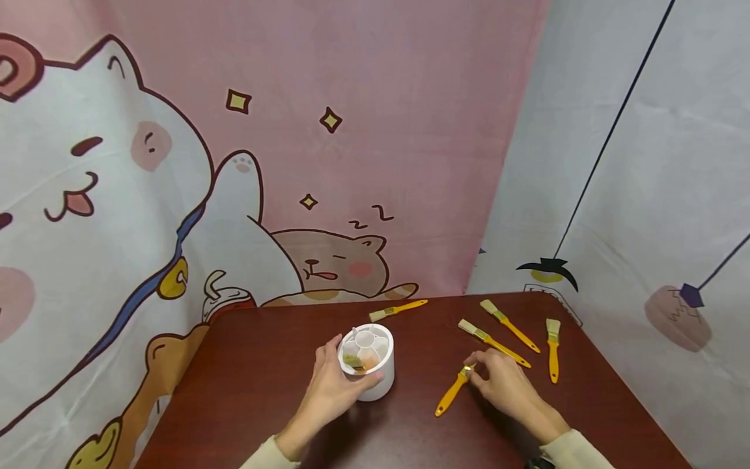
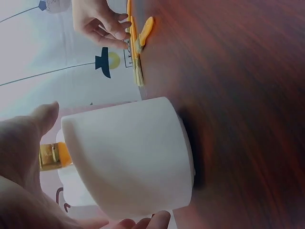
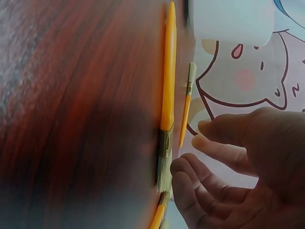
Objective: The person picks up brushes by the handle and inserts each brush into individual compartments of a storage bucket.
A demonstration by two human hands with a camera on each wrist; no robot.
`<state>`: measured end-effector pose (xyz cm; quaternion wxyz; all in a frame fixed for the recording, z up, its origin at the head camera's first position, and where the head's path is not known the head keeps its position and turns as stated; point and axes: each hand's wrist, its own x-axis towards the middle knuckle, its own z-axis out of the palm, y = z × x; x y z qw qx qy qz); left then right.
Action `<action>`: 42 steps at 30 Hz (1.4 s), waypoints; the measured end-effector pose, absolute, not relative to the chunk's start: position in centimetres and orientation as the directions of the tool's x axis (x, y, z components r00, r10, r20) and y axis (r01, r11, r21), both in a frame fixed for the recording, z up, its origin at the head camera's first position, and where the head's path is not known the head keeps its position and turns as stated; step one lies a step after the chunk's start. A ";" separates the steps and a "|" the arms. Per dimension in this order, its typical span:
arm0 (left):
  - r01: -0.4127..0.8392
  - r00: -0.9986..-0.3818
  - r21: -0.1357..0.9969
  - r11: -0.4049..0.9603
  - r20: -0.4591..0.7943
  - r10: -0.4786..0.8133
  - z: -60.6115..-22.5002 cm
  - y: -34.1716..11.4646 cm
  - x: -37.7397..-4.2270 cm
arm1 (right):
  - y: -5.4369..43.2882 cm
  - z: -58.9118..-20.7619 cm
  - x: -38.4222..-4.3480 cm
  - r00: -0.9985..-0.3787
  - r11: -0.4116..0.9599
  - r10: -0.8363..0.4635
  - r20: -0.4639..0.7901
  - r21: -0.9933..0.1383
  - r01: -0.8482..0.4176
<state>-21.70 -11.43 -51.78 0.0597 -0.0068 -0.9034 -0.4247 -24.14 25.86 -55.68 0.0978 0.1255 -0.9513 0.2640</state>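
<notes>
My left hand [image 1: 331,387] grips a white round holder [image 1: 385,374] with dividers inside, thumb on the near side and fingers round the far side. One paintbrush [image 2: 56,156] stands in the holder, bristles up, its metal band and some orange handle showing over the rim in the left wrist view. Over the table to the right, my right hand [image 1: 505,384] has its fingers loosely bent and apart. Below its fingertips lies a paintbrush [image 3: 168,90] with an orange handle pointing toward me; the fingers are beside its bristle end, with nothing between them.
Three more paintbrushes lie right of the right hand: one nearest [image 1: 498,346], one behind it [image 1: 518,332] and one by the right edge [image 1: 553,355]. Another brush [image 1: 407,307] lies behind the holder. Printed cloth [image 1: 410,130] hangs behind the dark red table [image 1: 263,365].
</notes>
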 end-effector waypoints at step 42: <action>-0.040 -0.944 0.983 0.180 -0.096 0.317 -52.1 -16.2 -24.9 | 24.6 -56.9 -25.7 -0.971 0.875 -0.129 0.201 -0.437 -0.207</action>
